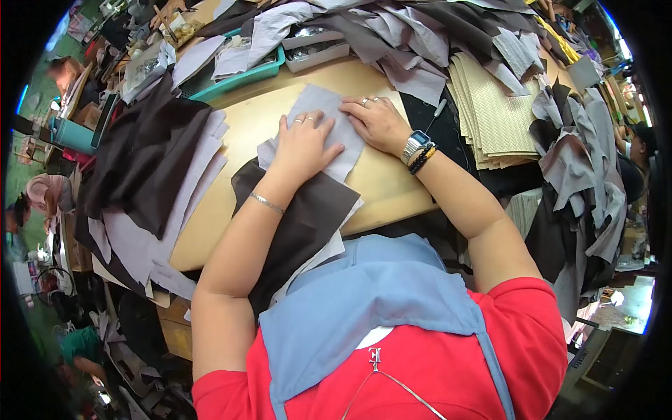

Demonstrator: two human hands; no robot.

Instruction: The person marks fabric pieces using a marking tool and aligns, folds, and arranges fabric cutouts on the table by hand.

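A light grey piece of cloth-like material (329, 105) lies flat on the pale wooden board. My left hand (306, 143) rests on it with the fingers spread and pressing down. At the upper right edge of the same piece, my right hand (378, 122) lies palm down, its slightly bent fingertips touching the material. Below my left wrist, a dark brown piece (308, 213) with a pale underside hangs over the board's front edge toward my lap. The palms and the undersides of the fingers are hidden.
Dark and grey sheets (147, 161) are piled at the left. A teal basket (238, 82) and a grey tray (315, 59) stand behind the board (203, 238). Woven-pattern cream sheets (493, 112) and a small tool with a pale handle (439, 108) lie right. Other people work nearby.
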